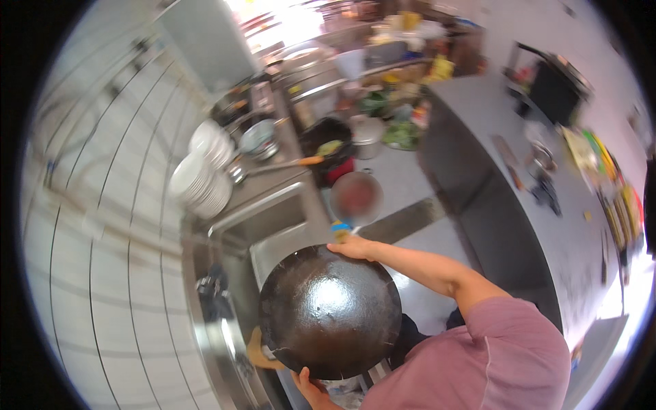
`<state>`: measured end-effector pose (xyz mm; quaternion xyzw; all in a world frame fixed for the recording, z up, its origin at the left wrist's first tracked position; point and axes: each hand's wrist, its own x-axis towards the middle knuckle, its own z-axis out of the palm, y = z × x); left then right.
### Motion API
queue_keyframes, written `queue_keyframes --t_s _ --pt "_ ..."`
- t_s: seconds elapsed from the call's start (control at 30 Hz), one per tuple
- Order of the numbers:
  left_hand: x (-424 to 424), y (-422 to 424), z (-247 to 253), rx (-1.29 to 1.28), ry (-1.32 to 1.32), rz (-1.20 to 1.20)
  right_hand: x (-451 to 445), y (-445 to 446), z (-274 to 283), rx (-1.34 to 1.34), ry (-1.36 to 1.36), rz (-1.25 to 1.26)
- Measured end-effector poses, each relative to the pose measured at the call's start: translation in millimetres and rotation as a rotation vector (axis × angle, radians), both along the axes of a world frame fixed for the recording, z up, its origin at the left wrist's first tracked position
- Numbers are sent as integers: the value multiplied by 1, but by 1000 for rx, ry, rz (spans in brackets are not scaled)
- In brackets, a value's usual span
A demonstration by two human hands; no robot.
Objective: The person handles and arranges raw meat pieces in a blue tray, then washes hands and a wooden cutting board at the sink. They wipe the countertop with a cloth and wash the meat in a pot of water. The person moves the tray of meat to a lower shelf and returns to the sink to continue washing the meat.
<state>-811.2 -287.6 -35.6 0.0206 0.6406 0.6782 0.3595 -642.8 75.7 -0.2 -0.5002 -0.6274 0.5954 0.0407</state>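
Observation:
A large dark round wok (328, 318) with a wet shine fills the lower middle of the view, partly over the edge of a stainless steel sink (256, 225). I cannot tell whether its inside or its underside faces me. My right hand (353, 248) grips the far rim, with the arm stretched out. At the opposite rim my left hand (311, 392) holds on, thumb on the metal. A small blue and yellow item (340, 228), perhaps a sponge, shows by my right fingers. Beside the wok is a tan object (259, 353), partly hidden.
Stacked white plates (201, 184) stand on the steel counter near a bowl (259, 138). A long-handled tool (279, 166) points towards a black-lined bin (328, 138). On the right-hand worktop (476, 107) lies a cleaver (505, 154). Leafy greens (402, 133) sit beyond the floor.

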Motion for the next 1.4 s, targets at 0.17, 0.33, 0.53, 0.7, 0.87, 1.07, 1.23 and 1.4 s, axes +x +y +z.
queue_keyframes --t_s 0.17,0.33,0.53,0.7,0.87,1.07,1.23,1.4 --pt "54 81 21 -17 20 -472 187 -14 11 -31 -75 -306" --pt "177 146 -23 2 -101 -928 391 -103 18 107 -207 -732" --pt "379 141 -70 -324 -305 -1434 601 -243 22 83 -420 -1063" --pt "522 100 -93 -462 -430 -1669 725 -345 -7 160 -610 -1324" --pt "611 68 -74 -672 -479 -1714 799 -401 -23 161 -607 -1482" --pt "658 42 -107 -719 -478 -1709 837 -427 -41 236 -652 -1504" --pt "677 33 -87 -728 -483 -1647 852 -427 -40 264 -726 -1484" --pt "687 23 -98 -776 -517 -1609 867 -416 -36 274 -782 -1407"
